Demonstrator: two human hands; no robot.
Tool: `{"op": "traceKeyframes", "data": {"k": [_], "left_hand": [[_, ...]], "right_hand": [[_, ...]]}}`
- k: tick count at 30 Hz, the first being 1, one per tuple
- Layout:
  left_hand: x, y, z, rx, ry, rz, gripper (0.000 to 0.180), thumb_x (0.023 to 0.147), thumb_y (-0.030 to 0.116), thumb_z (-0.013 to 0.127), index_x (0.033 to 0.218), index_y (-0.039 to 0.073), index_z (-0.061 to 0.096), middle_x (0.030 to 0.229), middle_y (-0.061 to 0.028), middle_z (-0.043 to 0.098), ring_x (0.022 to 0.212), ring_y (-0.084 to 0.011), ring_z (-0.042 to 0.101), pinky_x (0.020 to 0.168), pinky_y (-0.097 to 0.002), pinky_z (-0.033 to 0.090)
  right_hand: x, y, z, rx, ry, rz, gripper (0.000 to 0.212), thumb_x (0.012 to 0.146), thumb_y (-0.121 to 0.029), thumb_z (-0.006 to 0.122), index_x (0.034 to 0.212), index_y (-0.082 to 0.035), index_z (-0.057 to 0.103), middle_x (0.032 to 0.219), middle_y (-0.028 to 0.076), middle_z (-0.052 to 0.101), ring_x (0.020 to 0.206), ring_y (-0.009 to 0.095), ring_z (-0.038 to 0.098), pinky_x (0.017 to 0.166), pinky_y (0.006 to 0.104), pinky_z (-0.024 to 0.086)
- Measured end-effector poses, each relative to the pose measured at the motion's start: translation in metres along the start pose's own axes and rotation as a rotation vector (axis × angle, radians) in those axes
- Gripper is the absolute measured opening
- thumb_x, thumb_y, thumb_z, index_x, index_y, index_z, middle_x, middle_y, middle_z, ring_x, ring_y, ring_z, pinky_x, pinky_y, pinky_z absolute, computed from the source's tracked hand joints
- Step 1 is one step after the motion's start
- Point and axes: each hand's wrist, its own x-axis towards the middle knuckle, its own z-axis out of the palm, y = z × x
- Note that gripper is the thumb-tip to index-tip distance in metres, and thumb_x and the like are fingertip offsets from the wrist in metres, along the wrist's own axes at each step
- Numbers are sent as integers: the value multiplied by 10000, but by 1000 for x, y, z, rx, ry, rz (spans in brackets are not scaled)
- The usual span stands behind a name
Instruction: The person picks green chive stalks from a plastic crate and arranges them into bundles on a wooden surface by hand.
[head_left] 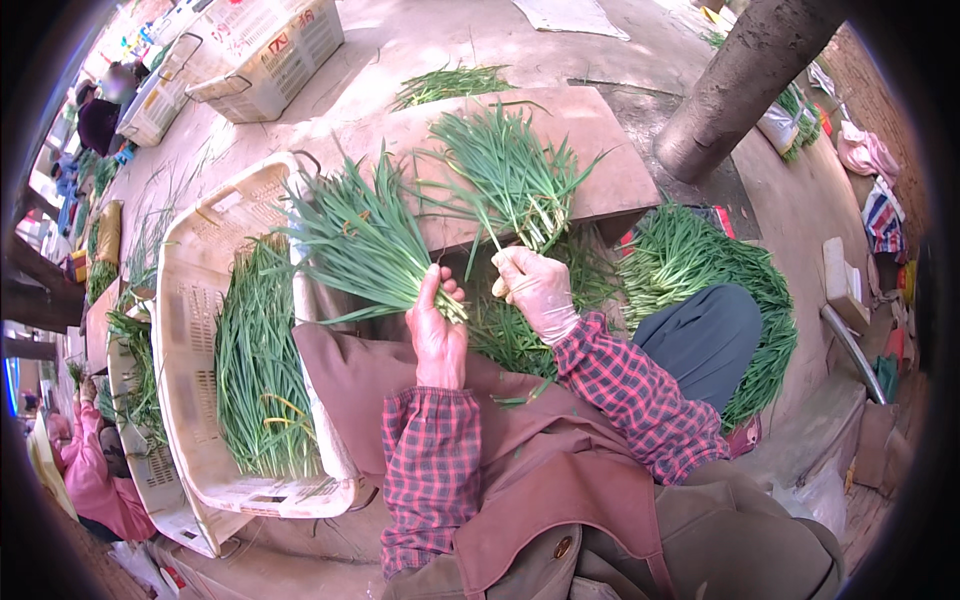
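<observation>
A fanned bunch of garlic chives (365, 240) is in my bare left hand (437, 335), its pale stem ends between thumb and fingers and its green leaves pointing away to the upper left. My right hand (540, 290), in a thin whitish glove, pinches a slim pale chive stalk (494, 238) just right of that bunch. Beyond it, a loose pile of chives (510, 165) lies on a brownish board (610, 160), stems toward me. More loose chives (508, 338) lie below my hands, partly hidden by them.
Left of me stands a pale plastic crate (178, 330) with chives laid inside. A large chive heap (690, 262) spreads by my right knee. A thick post (745, 85) rises at the far right. White crates (265, 75) stand far left; a person in pink (100, 475) sits at the left edge.
</observation>
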Motion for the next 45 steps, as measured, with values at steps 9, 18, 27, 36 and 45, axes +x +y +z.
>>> {"op": "traceKeyframes", "data": {"k": [9, 18, 27, 36, 45], "left_hand": [[-6, -7, 8, 114, -67, -80, 289, 890, 50, 713, 1148, -39, 621, 1066, -157, 708, 958, -240, 680, 839, -370, 566], [-31, 4, 8, 214, -147, -77, 140, 873, 8, 697, 995, -53, 664, 960, -170, 711, 918, -307, 700, 914, -433, 551], [-133, 68, 10, 533, -210, -204, 196, 878, 39, 694, 1025, 7, 570, 753, -79, 613, 546, -103, 498, 475, -229, 378], [-193, 105, 1, 805, -77, -261, 176, 866, 25, 706, 985, 0, 580, 718, -72, 594, 521, -100, 469, 459, -220, 351], [-216, 97, -15, 951, -25, -208, 188, 841, 18, 746, 959, 3, 601, 710, -76, 612, 520, -109, 501, 454, -225, 364]], "right_hand": [[-11, 1, 17, -566, -129, -355, 167, 888, -196, 616, 758, -105, 565, 670, 113, 615, 595, 322, 641, 526, 427, 499], [-39, -5, -1, -259, -211, -386, 192, 939, -235, 603, 805, -98, 589, 709, 102, 633, 646, 326, 643, 577, 423, 520], [-32, -80, -108, 560, 23, 133, 241, 973, -81, 637, 1187, 29, 664, 913, 63, 717, 772, 106, 682, 641, 219, 535], [5, -125, -106, 127, -444, 57, 428, 916, -257, 681, 1220, 38, 620, 754, 138, 711, 578, 236, 679, 554, 359, 530], [-13, -87, -44, -578, -558, -257, 435, 834, -428, 693, 937, -7, 652, 698, 180, 670, 688, 362, 683, 627, 479, 529]]}}
